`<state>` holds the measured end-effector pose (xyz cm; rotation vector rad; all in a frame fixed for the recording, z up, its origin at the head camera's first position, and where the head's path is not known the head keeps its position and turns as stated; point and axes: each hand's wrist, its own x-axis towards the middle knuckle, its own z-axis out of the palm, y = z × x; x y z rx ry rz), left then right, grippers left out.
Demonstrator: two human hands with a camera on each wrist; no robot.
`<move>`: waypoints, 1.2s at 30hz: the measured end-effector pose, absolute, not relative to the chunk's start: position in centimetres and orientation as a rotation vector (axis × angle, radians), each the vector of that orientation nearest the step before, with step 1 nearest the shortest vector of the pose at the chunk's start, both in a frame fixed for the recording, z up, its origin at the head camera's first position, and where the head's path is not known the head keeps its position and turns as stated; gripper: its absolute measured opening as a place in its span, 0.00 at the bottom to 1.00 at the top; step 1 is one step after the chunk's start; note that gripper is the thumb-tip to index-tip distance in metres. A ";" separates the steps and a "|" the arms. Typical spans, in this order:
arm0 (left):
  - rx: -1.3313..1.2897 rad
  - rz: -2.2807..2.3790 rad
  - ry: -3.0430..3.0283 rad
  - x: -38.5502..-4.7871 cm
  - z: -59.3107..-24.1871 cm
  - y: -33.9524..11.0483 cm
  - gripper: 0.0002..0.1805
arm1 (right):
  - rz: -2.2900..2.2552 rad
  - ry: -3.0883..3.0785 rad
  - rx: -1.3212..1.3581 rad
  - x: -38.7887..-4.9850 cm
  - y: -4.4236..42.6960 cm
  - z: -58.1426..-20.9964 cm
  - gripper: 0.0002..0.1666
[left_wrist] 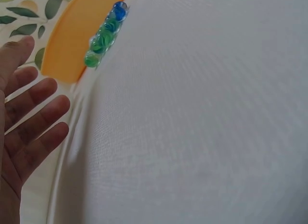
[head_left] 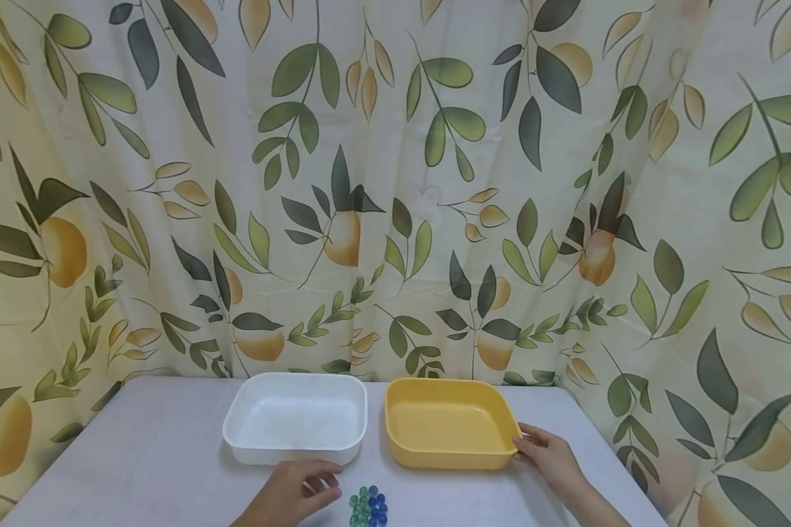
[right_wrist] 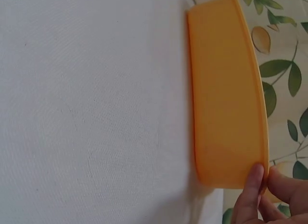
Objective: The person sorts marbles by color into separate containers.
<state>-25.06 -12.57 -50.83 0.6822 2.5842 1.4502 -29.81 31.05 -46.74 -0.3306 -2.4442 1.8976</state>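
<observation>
Clearly, the right grip (head_left: 552,455) pinches the rim of the yellow basin (head_left: 448,424) at its right near corner, toward the worktop's (head_left: 158,439) far edge. The left grip (head_left: 295,490), fingers loosely parted, holds nothing just beside the white basin (head_left: 296,421); green and blue marbles (head_left: 372,502) lie nearer the front edge.
</observation>
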 end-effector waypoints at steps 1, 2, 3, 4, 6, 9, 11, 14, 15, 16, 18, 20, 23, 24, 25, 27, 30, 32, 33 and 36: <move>0.685 1.449 2.586 -25.1 -50.9 -12.5 0.17 | 1.940 -2.423 -0.348 -29.8 31.1 -46.7 0.32; 0.692 1.449 2.590 -25.1 -51.0 -12.5 0.17 | 1.960 -2.414 -0.354 -29.8 31.1 -46.7 0.32; 0.703 1.448 2.596 -25.1 -51.1 -12.5 0.17 | 1.976 -2.405 -0.359 -29.8 31.1 -46.7 0.33; 0.708 1.450 2.598 -25.2 -51.1 -12.5 0.17 | 1.988 -2.400 -0.360 -29.7 31.1 -46.6 0.33; 0.723 1.454 2.601 -25.3 -51.3 -12.5 0.18 | 1.997 -2.401 -0.361 -29.7 31.1 -46.5 0.33; 0.741 1.454 2.601 -25.4 -51.4 -12.4 0.18 | 2.007 -2.401 -0.369 -29.6 31.0 -46.3 0.33; 0.742 1.453 2.595 -25.5 -51.5 -12.3 0.18 | 2.028 -2.393 -0.365 -29.5 31.0 -46.2 0.34; 0.727 1.448 2.581 -25.5 -51.5 -12.1 0.18 | 2.072 -2.369 -0.353 -29.3 30.9 -45.9 0.34; 0.720 1.445 2.577 -25.5 -51.5 -12.1 0.17 | 2.085 -2.358 -0.347 -29.3 30.8 -45.8 0.35; 0.716 1.444 2.575 -25.5 -51.6 -12.0 0.17 | 2.097 -2.349 -0.342 -29.2 30.8 -45.8 0.34; 0.707 1.442 2.571 -25.5 -51.6 -11.9 0.17 | 2.114 -2.336 -0.331 -29.1 30.8 -45.8 0.34; 0.704 1.439 2.573 -25.5 -51.7 -11.7 0.17 | 2.131 -2.328 -0.316 -29.1 30.9 -45.8 0.34; 0.690 1.432 2.575 -25.6 -51.8 -11.5 0.17 | 2.165 -2.311 -0.310 -29.2 31.0 -46.0 0.34; 0.677 1.428 2.573 -25.6 -51.8 -11.4 0.16 | 2.173 -2.315 -0.302 -29.3 31.1 -46.0 0.34; 0.667 1.423 2.572 -25.7 -51.8 -11.3 0.16 | 2.180 -2.311 -0.303 -29.3 31.1 -46.1 0.34; 0.640 1.410 2.567 -25.8 -51.9 -11.1 0.15 | 2.191 -2.305 -0.304 -29.4 31.2 -46.1 0.34; 0.625 1.383 2.570 -26.0 -52.0 -10.9 0.14 | 2.195 -2.310 -0.300 -29.4 31.3 -46.2 0.34; 0.632 1.369 2.574 -26.0 -52.0 -10.7 0.14 | 2.202 -2.302 -0.308 -29.4 31.3 -46.1 0.34; 0.635 1.365 2.576 -26.1 -51.9 -10.7 0.13 | 2.205 -2.299 -0.316 -29.4 31.3 -46.2 0.34; 0.631 1.353 2.577 -26.1 -51.7 -10.5 0.12 | 2.217 -2.299 -0.329 -29.4 31.4 -46.2 0.34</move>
